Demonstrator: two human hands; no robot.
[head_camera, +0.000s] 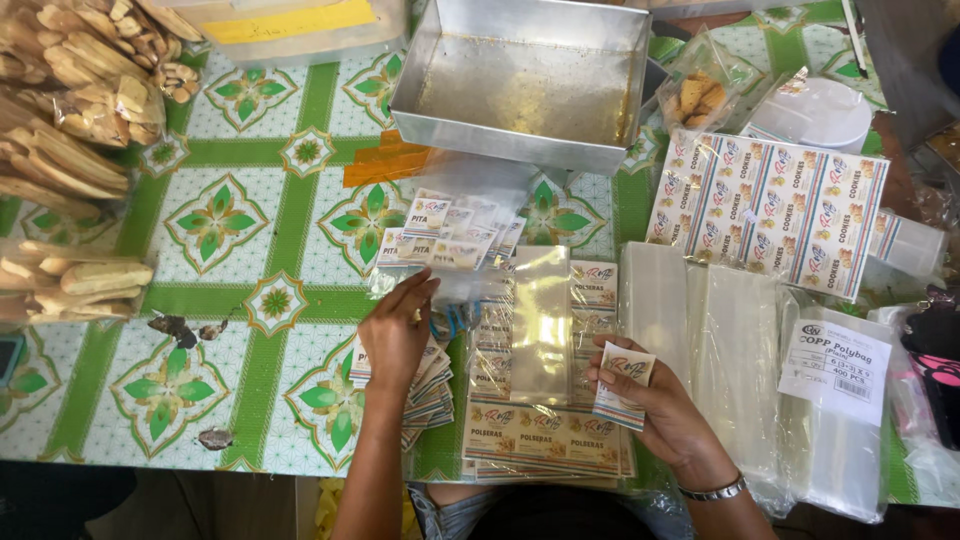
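Starting at the left edge, I see bagged bread sticks (70, 150) heaped on the green-patterned tablecloth (230, 220), well apart from the work. A few dark scraps (180, 327) lie loose on the cloth near them — my worry there is small, but anything dragged across could pick them up.

Next comes my left hand (398, 330), fingers curled down, their tips touching the lower edge of a clear bag of small labels (450, 235). It rests over a fanned stack of label cards (425, 385) just beneath the palm. I cannot tell whether it is truly pinching the bag or only touching it. That fan is already splayed; I judge a sideways nudge from the wrist could scatter it toward the table's near edge.

In the middle, an empty clear sleeve (540, 320) lies on printed label sheets (545, 440). It is light and slippery-looking, so I'd expect it to slide if brushed.

My right hand (650, 405) is closed lightly about a single small label card (622, 385), thumb on top, just beside the sleeve. A loose hold could let the card tip or crease.

Further right, stacked clear bags (730, 350) and a cookie label sheet (770, 210) crowd the space — I think mixing up the piles is the likeliest slip. The metal tray (520, 125) sits behind, out of the way.
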